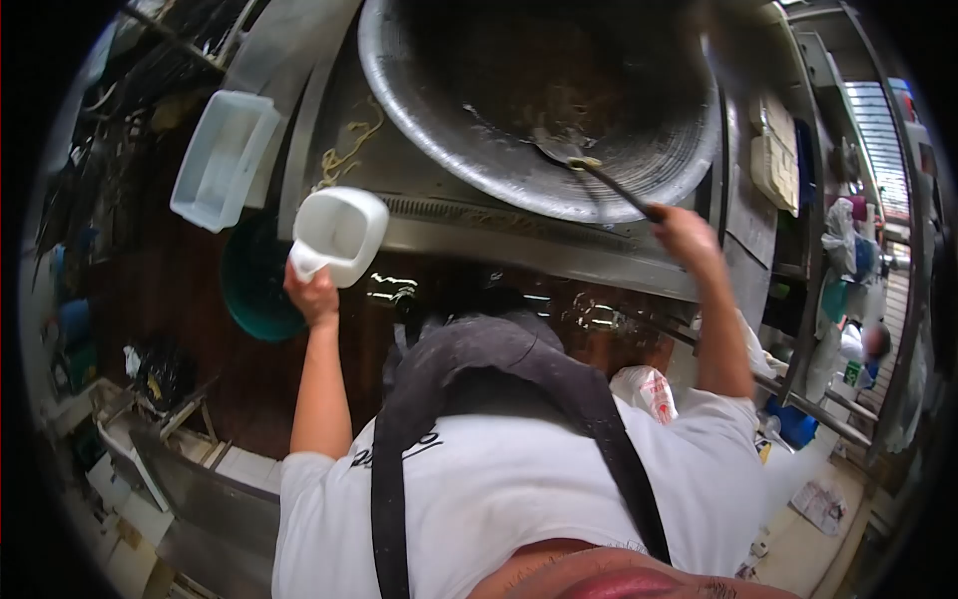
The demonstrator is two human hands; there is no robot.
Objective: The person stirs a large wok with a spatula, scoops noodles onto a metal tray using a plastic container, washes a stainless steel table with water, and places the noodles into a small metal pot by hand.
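Gripping a white scoop by its handle, the left hand is left of centre in the frame, well apart from the wok at the upper centre. The right hand, right of centre, is closed around the handle end of a ladle, whose head lies inside the wok. Noodles lie on the stove top just above the scoop; a tub is at the upper left.

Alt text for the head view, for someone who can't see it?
A person's right hand holds a utensil reaching into a large metal wok; the left hand holds a white container. Noodle-like strands lie on the metal counter.
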